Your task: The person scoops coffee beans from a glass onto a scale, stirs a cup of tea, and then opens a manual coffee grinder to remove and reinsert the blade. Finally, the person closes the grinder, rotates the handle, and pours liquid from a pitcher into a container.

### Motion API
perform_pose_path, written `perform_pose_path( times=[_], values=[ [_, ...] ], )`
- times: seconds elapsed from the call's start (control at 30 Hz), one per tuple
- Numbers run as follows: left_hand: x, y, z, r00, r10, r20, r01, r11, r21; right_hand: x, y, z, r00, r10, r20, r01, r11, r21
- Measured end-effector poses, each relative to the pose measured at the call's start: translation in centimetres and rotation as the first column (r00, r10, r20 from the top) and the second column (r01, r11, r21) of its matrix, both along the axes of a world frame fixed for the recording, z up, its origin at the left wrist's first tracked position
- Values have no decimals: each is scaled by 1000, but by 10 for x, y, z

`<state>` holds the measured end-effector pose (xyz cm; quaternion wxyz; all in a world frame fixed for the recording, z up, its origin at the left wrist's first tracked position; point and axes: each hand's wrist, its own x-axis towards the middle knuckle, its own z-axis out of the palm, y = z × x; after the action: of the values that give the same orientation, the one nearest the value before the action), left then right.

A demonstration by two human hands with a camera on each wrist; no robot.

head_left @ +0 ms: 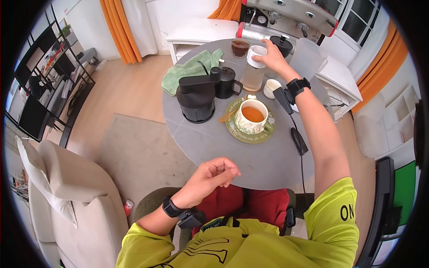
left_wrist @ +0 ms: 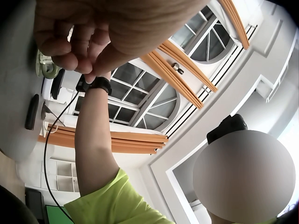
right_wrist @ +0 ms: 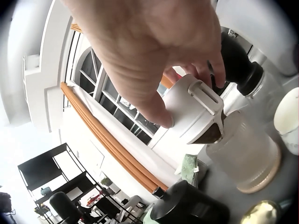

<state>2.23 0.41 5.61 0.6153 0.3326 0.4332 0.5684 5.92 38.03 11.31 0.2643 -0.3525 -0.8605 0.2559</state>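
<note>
My right hand reaches to the far side of the table and holds a white top piece. In the right wrist view its thumb presses one side and the fingers lie behind. The piece has a loop on its side and a dark underside, and overlaps the mouth of a glass carafe. Pale liquid shows low in the carafe. My left hand hangs loosely curled by the table's near edge, holding nothing. Nearest to it, a patterned cup of amber drink stands on a green saucer.
A black machine with an arm, a black jug and a green cloth are on the left. Farther back stands a glass of dark drink. A small white cup is beside the carafe. A black cable runs along the right.
</note>
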Motion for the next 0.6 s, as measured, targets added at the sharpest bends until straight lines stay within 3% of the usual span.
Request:
perform_pose_path(
  times=[0.07, 0.6],
  values=[
    [0, 0, -1, 1000, -4, -2, 4, 1000, 5, -1, 1, -1, 997, -37, 69, 29, 993, 115],
    [0, 0, -2, 1000, -9, -9, 9, 1000, 6, -5, 5, -3, 997, -66, -42, 69, 994, 90]
  ],
)
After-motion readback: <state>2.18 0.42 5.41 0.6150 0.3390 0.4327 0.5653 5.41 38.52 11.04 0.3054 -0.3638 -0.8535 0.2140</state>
